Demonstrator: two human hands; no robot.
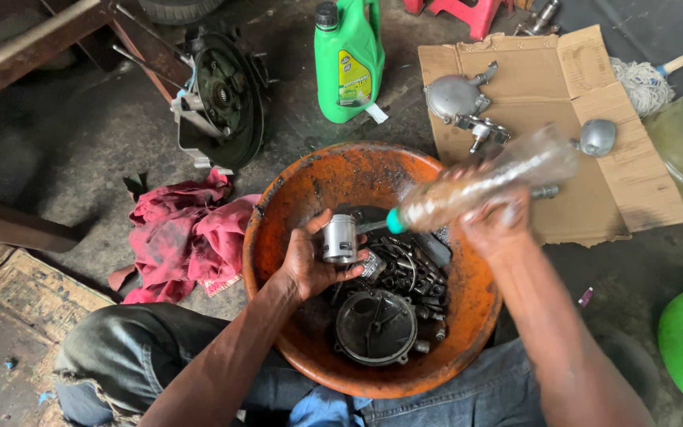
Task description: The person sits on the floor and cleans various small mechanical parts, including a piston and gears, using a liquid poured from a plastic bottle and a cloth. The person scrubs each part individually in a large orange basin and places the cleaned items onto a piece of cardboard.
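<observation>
Piston (340, 239), a short silver cylinder, sits upright in the left hand (310, 257), whose fingers are clamped around it, above the left inner side of the basin (278, 237). Right hand (499, 225) is closed around a clear plastic bottle (488, 182), held nearly level and blurred, its green cap (395, 221) pointing at the piston and just beside it. Whether cap and piston touch cannot be told.

Basin is round, orange and oil-stained, and rests on the floor between the person's knees. It holds dark, greasy parts: a round black cover (377, 326) near the front and a heap of small metal pieces (405, 265) under the bottle.

A red rag (187, 237) lies just left of the basin. A green oil jug (348, 59) stands behind it. Flattened cardboard (594, 182) to the right carries grey metal parts (460, 99). A brake hub (227, 99) lies at the upper left
</observation>
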